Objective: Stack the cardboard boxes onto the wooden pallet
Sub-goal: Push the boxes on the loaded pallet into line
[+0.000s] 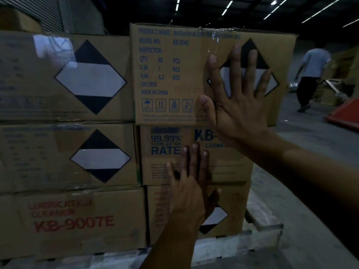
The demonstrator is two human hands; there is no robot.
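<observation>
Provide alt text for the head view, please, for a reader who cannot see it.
Two open hands press on brown cardboard boxes stacked on a pale wooden pallet: right hand on the top box, left hand on the box below.

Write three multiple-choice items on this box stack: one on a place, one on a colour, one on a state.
1. Where does the right hand press?
A. the top brown cardboard box with blue print
B. the floor
C. a wall

2. What colour is the "KB-9007E" lettering on the bottom-left brown cardboard box?
A. blue
B. green
C. red

3. How do the left hand's fingers lie?
A. curled round an edge
B. straight against the middle "99.99%" cardboard box
C. pinching tape

Answers: A, it partly covers that box's black-and-white diamond label; C, the print is red; B, no finger curls.
</observation>
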